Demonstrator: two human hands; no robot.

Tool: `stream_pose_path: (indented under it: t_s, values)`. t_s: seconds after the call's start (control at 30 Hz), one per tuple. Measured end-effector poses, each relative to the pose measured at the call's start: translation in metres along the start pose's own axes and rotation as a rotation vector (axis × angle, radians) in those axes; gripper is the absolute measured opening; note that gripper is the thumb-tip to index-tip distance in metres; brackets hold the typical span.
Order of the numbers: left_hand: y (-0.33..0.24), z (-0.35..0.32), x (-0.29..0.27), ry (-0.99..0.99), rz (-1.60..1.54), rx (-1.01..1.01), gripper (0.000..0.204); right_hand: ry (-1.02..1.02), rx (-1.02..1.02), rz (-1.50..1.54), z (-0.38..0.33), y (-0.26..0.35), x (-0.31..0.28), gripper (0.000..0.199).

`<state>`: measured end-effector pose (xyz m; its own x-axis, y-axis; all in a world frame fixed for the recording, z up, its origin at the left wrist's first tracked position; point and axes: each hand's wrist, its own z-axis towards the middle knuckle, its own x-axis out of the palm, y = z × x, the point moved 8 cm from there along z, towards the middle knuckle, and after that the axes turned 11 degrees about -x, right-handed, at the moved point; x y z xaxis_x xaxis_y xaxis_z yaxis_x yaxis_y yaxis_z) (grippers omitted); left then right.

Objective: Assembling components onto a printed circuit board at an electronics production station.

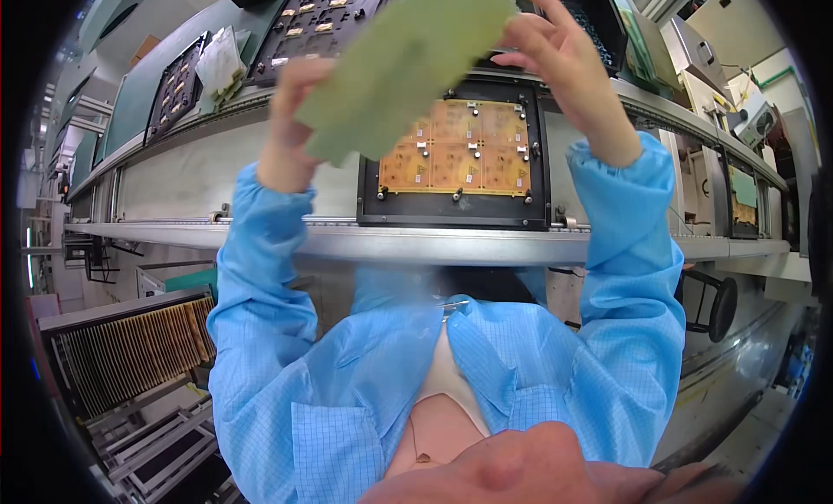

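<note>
A thin, pale green panel is held up at a slant above the rail, blurred by motion. At its lower left edge, my left hand has fingers closed on it. My right hand is at the upper right corner, fingers bent against the panel's edge. Beneath it, partly covered, lies a black carrier frame on the rails. Inside that frame sits an orange circuit board panel in several sections, with small clamps around its border.
Beyond the rail stands a black tray with small parts. To its left are a smaller dark tray and a stack of wrapped green boards. A black bin stands far right. A slotted rack of boards is lower left.
</note>
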<state>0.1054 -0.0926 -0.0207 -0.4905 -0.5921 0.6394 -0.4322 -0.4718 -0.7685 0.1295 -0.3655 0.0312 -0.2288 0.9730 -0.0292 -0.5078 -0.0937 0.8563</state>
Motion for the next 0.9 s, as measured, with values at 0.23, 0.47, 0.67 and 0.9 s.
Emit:
stream_pose_path:
  t_s: [0.23, 0.47, 0.67, 0.9]
  values:
    - [-0.010, 0.057, 0.084, -0.167, 0.822, 0.007, 0.057, -0.128, 0.006, 0.109, -0.025, 0.012, -0.041, 0.033]
    - [0.006, 0.064, 0.139, -0.331, 2.016, 0.486, 0.089, -0.456, 0.084, 0.135, -0.062, 0.001, -0.033, 0.029]
    - [0.020, 0.053, 0.125, -0.234, 2.011, 0.362, 0.086, -0.261, 0.300, 0.214, -0.086, -0.017, -0.035, 0.039]
    - [0.043, 0.047, 0.093, -0.140, 2.003, 0.070, 0.087, -0.449, 0.321, -0.112, -0.119, -0.049, -0.088, 0.045]
